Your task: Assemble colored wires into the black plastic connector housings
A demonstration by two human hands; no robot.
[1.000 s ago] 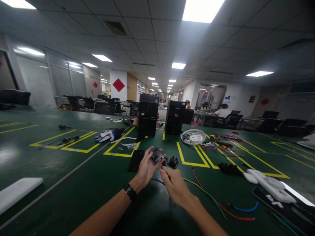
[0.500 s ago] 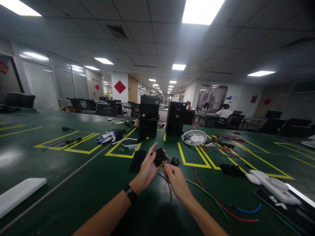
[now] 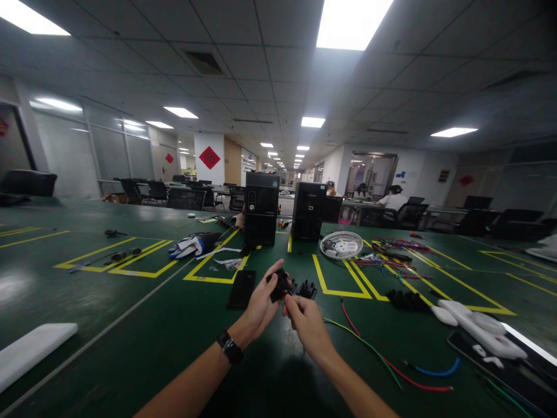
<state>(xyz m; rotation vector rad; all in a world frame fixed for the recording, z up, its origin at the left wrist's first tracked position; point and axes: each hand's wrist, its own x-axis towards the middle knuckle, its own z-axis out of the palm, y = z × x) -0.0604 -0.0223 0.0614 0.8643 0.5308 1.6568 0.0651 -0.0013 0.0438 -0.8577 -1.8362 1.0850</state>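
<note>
My left hand (image 3: 261, 299) is closed around a small black plastic block (image 3: 279, 284), held up above the table, with the thumb on its face. My right hand (image 3: 304, 319) pinches at the block's lower edge; what sits between its fingertips is mostly hidden, though a blue wire showed there a moment earlier. Right behind the hands stands another black plastic part with prongs (image 3: 307, 289). To the left of my left hand lies a flat black panel (image 3: 242, 288). A green wire (image 3: 365, 342) and a red wire (image 3: 400, 371) run across the table on the right.
Two black computer towers (image 3: 261, 209) stand ahead, with another person's hand (image 3: 240, 220) beside the left one. A white basket (image 3: 342, 245), tangled wires (image 3: 400, 264), a short blue cable (image 3: 435, 370) and a phone (image 3: 483, 360) lie right. Gloves (image 3: 191, 245) lie left.
The black block has turned in my left hand and tipped to a steeper angle, its fingers curling in more. My right fingertips have shifted slightly left and down along with it.
</note>
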